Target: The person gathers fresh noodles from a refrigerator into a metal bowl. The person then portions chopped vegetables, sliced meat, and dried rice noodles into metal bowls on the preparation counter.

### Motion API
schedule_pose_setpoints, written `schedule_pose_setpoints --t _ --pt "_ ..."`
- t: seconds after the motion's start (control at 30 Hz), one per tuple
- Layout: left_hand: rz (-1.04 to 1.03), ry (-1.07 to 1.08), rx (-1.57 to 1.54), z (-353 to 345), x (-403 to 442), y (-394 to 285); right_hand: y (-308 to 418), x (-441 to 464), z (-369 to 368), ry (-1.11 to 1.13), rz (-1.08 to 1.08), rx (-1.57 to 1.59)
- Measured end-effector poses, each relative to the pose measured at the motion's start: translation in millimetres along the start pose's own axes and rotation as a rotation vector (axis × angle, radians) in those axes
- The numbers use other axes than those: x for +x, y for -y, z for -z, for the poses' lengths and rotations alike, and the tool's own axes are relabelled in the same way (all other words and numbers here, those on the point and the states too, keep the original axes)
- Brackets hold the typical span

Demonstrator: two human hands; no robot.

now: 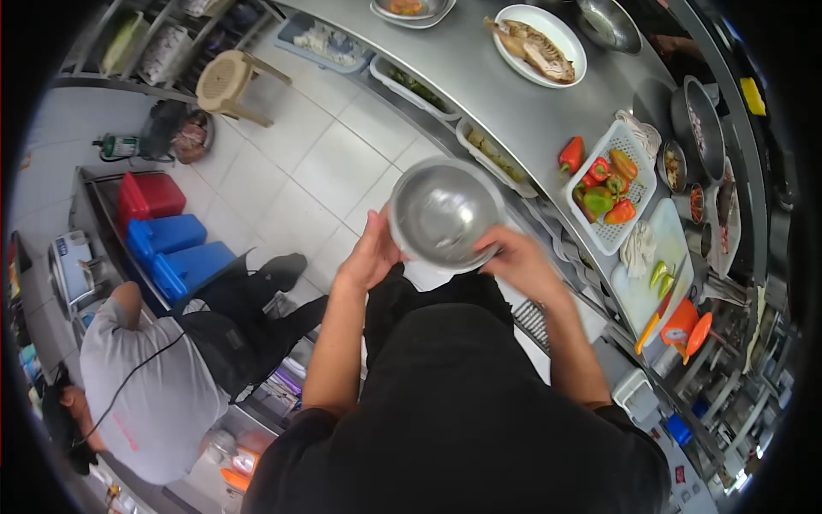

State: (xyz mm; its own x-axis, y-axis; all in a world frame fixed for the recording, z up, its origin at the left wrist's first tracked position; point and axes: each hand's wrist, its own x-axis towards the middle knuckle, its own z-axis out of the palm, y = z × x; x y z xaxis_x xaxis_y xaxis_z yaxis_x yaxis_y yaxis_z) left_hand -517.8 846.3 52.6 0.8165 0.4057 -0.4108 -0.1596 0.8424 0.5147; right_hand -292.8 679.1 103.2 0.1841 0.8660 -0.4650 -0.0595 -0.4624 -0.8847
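Note:
A round metal bowl (441, 201) is held in front of my body, its inside facing up with nothing visible in it but shine. My left hand (372, 250) grips the bowl's left side, palm against the outer wall. At the lower right rim, my right hand (516, 261) has its fingers over the edge and is slightly blurred. To the right, a white perforated basket (610, 236) on the steel counter (479, 111) holds red, green and orange peppers (604, 193).
A white plate (572, 43) with cooked meat or fish stands on the counter. Beyond the basket lie a cutting board (672, 231) with green chillies and an orange-handled tool (682, 321). A co-worker in a grey shirt (154, 377) stands at left. A plastic stool (229, 84) is on the tiled floor.

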Motion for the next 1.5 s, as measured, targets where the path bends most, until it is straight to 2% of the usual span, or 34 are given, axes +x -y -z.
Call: schedule_pose_setpoints --t 0.03,0.07,0.13,0.2,0.23,0.27,0.3,0.33,0.37,0.43,0.5,0.53,0.6,0.7,0.8,0.87,0.9,0.97,1.03,1.1,1.13,1.17,1.27,1.37,1.47,1.5 --pt "0.134 -0.052 -0.086 39 -8 8 -15 6 -23 0.065 -0.043 -0.108" --pt "0.152 -0.085 0.038 51 -12 0 -17 14 -43 0.094 -0.017 -0.216" --pt "0.21 -0.16 0.259 70 -22 -5 -20 30 -64 0.198 -0.124 -0.284" --pt "0.292 -0.339 0.16 113 -19 5 -24 50 -70 0.24 -0.169 -0.091" --pt "0.283 -0.423 0.123 127 -19 15 -34 65 -64 0.199 -0.091 -0.098" --pt "0.285 -0.499 0.221 143 -14 23 -37 84 -53 0.132 -0.098 -0.177" --pt "0.268 -0.554 0.317 158 -7 31 -64 106 -35 0.027 -0.125 0.001" --pt "0.251 -0.604 0.418 174 3 39 -95 130 -13 -0.124 -0.168 -0.043" --pt "0.23 -0.609 0.415 195 18 52 -115 156 14 -0.244 -0.213 -0.4" --pt "0.19 -0.626 0.412 238 49 84 -158 207 62 -0.57 -0.239 -0.711" --pt "0.091 -0.658 0.511 261 85 106 -185 266 101 -0.566 -0.232 -0.554" --pt "0.056 -0.669 0.563 265 96 118 -212 298 131 -0.447 -0.111 -0.528" --pt "0.07 -0.626 0.554 267 114 127 -203 334 127 -0.379 0.133 -0.923" --pt "0.058 -0.601 0.61 272 129 135 -217 369 115 -0.465 0.197 -1.222" --pt "0.064 -0.616 0.64 266 137 140 -230 380 121 -0.517 0.166 -1.274" --pt "0.114 -0.649 0.584 262 147 144 -231 383 124 -0.461 0.052 -1.207" --pt "0.106 -0.649 0.598 260 152 149 -232 385 129 -0.391 -0.103 -1.208" --pt "0.09 -0.658 0.634 253 161 155 -231 379 134 -0.4 0.086 -1.19" --pt "0.074 -0.61 0.574 239 164 157 -233 382 146 -0.285 -0.004 -1.1" --pt "0.022 -0.546 0.532 229 169 162 -251 392 160 -0.293 0.028 -1.142" --pt "0.06 -0.549 0.558 222 169 162 -261 390 163 -0.299 0.038 -1.161" --pt "0.097 -0.551 0.584 216 170 161 -269 390 166 -0.337 0.093 -1.178" --pt "0.128 -0.545 0.642 202 170 162 -277 394 173 -0.369 -0.004 -1.15" --pt "0.142 -0.526 0.639 192 174 163 -271 361 172 -0.637 0.251 -1.278" --pt "0.116 -0.508 0.664 194 176 172 -213 310 140 -0.733 0.254 -1.101" --pt "0.115 -0.504 0.646 188 176 167 -217 303 143 -0.738 0.204 -1.158"
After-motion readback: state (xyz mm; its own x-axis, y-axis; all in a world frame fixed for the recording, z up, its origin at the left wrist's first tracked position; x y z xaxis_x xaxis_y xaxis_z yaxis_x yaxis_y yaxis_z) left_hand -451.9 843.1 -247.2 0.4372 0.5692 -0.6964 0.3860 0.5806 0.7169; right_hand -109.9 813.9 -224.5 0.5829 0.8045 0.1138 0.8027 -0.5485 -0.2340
